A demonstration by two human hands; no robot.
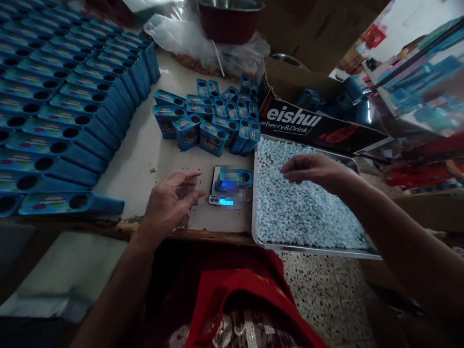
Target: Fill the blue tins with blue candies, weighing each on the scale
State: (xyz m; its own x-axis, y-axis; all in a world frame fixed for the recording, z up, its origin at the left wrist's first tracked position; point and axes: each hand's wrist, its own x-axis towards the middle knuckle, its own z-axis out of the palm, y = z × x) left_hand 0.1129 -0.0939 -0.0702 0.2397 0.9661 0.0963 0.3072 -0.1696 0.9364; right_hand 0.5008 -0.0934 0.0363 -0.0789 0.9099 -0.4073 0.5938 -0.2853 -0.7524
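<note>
A small digital scale (215, 199) with a lit blue display lies on the table, and a blue tin (247, 177) rests on its plate. The area around them is partly pixelated. To the left of the scale, my left hand (174, 197) hovers with thumb and fingers apart, holding nothing. Above a metal tray (311, 250) full of small pale blue and white pellets (308, 212), my right hand (311, 170) has its fingers drawn together and pointing left. Whatever is between those fingertips is hidden.
Rows of blue tins (68, 116) with round openings cover the table's left side. A cluster of blue tins (213, 137) stands behind the scale. Behind the tray sits an open black cardboard box (311, 123). Plastic bags (174, 31) and a red bowl (230, 21) are farther back.
</note>
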